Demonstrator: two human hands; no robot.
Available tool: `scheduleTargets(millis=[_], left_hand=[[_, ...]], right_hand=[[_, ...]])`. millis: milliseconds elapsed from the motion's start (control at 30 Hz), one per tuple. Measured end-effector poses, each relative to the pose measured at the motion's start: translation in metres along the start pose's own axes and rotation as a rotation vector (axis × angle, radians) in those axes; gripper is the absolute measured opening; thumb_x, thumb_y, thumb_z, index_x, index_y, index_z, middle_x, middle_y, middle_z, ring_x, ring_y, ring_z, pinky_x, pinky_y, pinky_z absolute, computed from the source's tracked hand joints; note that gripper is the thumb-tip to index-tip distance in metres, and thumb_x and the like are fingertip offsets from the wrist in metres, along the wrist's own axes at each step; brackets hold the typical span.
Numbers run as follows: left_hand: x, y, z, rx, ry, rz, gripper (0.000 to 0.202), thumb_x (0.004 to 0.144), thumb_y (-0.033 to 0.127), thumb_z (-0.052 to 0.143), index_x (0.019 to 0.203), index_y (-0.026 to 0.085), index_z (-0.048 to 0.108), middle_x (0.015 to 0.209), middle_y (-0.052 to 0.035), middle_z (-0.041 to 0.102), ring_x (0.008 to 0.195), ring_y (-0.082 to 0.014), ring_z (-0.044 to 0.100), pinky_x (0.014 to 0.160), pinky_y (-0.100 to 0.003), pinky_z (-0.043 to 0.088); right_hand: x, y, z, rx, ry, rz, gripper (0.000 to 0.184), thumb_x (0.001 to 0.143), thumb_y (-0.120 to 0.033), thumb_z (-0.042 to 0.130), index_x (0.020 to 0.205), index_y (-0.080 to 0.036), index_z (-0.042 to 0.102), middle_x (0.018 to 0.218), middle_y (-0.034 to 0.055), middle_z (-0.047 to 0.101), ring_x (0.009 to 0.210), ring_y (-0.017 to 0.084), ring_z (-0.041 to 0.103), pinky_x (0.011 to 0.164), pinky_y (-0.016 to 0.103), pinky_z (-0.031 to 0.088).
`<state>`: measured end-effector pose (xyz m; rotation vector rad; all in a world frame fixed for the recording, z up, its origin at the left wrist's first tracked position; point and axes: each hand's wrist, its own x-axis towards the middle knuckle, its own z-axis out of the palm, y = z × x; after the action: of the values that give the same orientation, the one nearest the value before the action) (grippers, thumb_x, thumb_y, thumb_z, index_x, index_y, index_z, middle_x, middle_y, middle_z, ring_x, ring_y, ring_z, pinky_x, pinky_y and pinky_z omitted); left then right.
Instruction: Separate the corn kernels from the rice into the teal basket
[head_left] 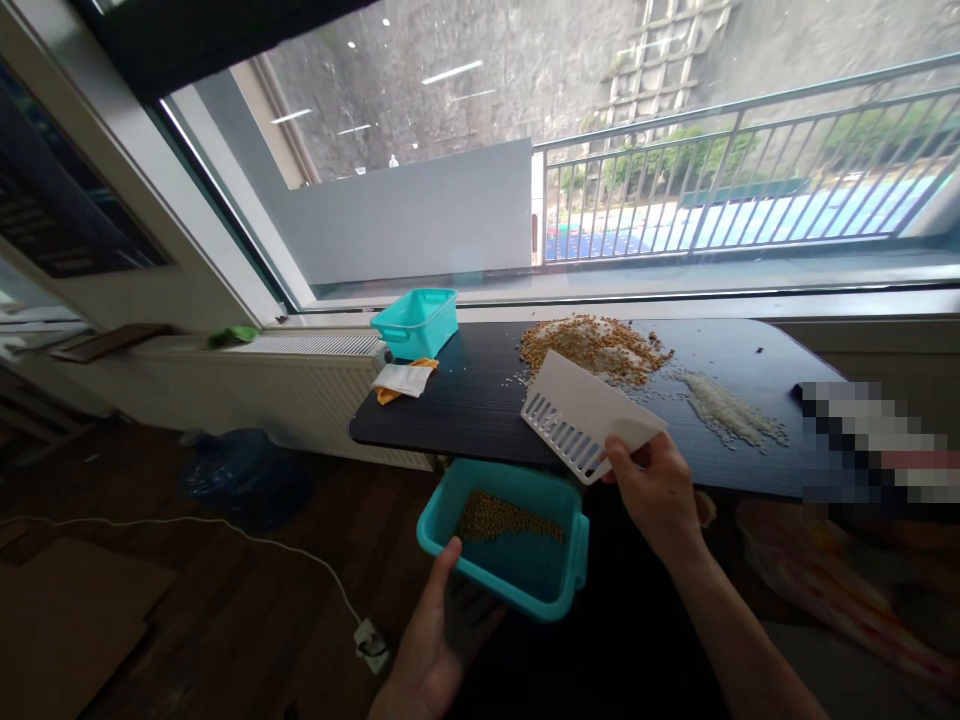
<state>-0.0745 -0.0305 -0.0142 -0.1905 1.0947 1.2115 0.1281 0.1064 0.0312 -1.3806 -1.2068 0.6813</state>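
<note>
My left hand (442, 625) grips a teal plastic basin (517, 597) below the table's front edge, thumb over the rim and fingers under it. Yellowish beans (499, 517) lie along the far left part of its floor. Between the thumb and fingers of my right hand (656, 485) is a white slotted plastic plate (589, 395), tilted over the front of the table. Just behind the plate spreads a heap of brown beans mixed with white grains (589, 345). A separate strip of white rice-like grains (727, 405) lies to the right.
On the dark tabletop (465, 415) a second teal basket (427, 325) stands at the back left, beside a folded white and yellow cloth (405, 380). A blurred-out object (885, 440) is at the right edge. A water jug (244, 475) and power strip (370, 643) lie on the floor.
</note>
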Motion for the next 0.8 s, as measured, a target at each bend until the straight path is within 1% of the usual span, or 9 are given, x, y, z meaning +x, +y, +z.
scheduleTargets(millis=[67, 200, 333, 433, 567, 667, 800], left_hand=[[0.000, -0.002, 0.001, 0.000, -0.004, 0.004, 0.051, 0.084, 0.044, 0.062, 0.126, 0.015, 0.052, 0.112, -0.0138, 0.070, 0.096, -0.0266, 0.068, 0.092, -0.043, 0.051], [0.002, -0.005, 0.002, 0.006, -0.023, -0.010, 0.054, 0.084, 0.044, 0.063, 0.128, 0.015, 0.052, 0.119, -0.0155, 0.067, 0.101, -0.0284, 0.067, 0.094, -0.043, 0.050], [0.003, -0.007, 0.008, 0.041, -0.045, -0.033, 0.059, 0.084, 0.046, 0.061, 0.133, 0.017, 0.048, 0.124, -0.0158, 0.064, 0.107, -0.0294, 0.065, 0.095, -0.043, 0.049], [0.002, -0.008, 0.015, 0.066, -0.033, -0.044, 0.061, 0.085, 0.047, 0.060, 0.136, 0.019, 0.044, 0.126, -0.0155, 0.063, 0.111, -0.0306, 0.063, 0.095, -0.043, 0.049], [0.003, -0.011, 0.021, 0.112, -0.027, -0.089, 0.067, 0.084, 0.050, 0.058, 0.139, 0.018, 0.040, 0.127, -0.0177, 0.060, 0.115, -0.0331, 0.060, 0.094, -0.043, 0.049], [0.007, -0.012, 0.023, 0.126, -0.021, -0.116, 0.068, 0.085, 0.051, 0.056, 0.141, 0.018, 0.037, 0.130, -0.0185, 0.057, 0.119, -0.0344, 0.058, 0.094, -0.045, 0.049], [0.010, -0.015, 0.024, 0.148, -0.022, -0.142, 0.070, 0.086, 0.052, 0.054, 0.143, 0.018, 0.035, 0.129, -0.0199, 0.057, 0.120, -0.0355, 0.057, 0.094, -0.046, 0.049]], right_hand=[[0.006, 0.003, -0.009, -0.048, 0.046, -0.037, 0.019, 0.070, -0.038, 0.062, 0.079, -0.023, 0.054, 0.058, 0.0001, 0.063, 0.045, 0.019, 0.059, 0.047, 0.033, 0.050], [0.018, 0.011, -0.025, -0.130, 0.131, -0.098, 0.017, 0.070, -0.037, 0.062, 0.074, -0.025, 0.052, 0.058, 0.0011, 0.063, 0.048, 0.021, 0.060, 0.050, 0.034, 0.050], [0.030, 0.019, -0.042, -0.157, 0.177, -0.070, 0.018, 0.071, -0.037, 0.062, 0.074, -0.025, 0.050, 0.058, 0.0012, 0.063, 0.045, 0.021, 0.060, 0.049, 0.035, 0.050], [0.038, 0.024, -0.054, -0.171, 0.222, -0.034, 0.018, 0.071, -0.038, 0.061, 0.074, -0.024, 0.049, 0.058, 0.0004, 0.061, 0.044, 0.021, 0.060, 0.050, 0.035, 0.049], [0.043, 0.027, -0.070, -0.191, 0.239, -0.010, 0.019, 0.073, -0.038, 0.059, 0.076, -0.024, 0.048, 0.061, 0.0003, 0.061, 0.043, 0.020, 0.060, 0.052, 0.035, 0.050], [0.047, 0.029, -0.082, -0.213, 0.259, -0.018, 0.019, 0.074, -0.039, 0.058, 0.078, -0.024, 0.047, 0.063, 0.0013, 0.061, 0.045, 0.020, 0.061, 0.052, 0.034, 0.050], [0.055, 0.035, -0.097, -0.262, 0.310, -0.041, 0.017, 0.074, -0.037, 0.058, 0.075, -0.024, 0.046, 0.058, 0.0000, 0.059, 0.049, 0.021, 0.060, 0.056, 0.034, 0.049]])
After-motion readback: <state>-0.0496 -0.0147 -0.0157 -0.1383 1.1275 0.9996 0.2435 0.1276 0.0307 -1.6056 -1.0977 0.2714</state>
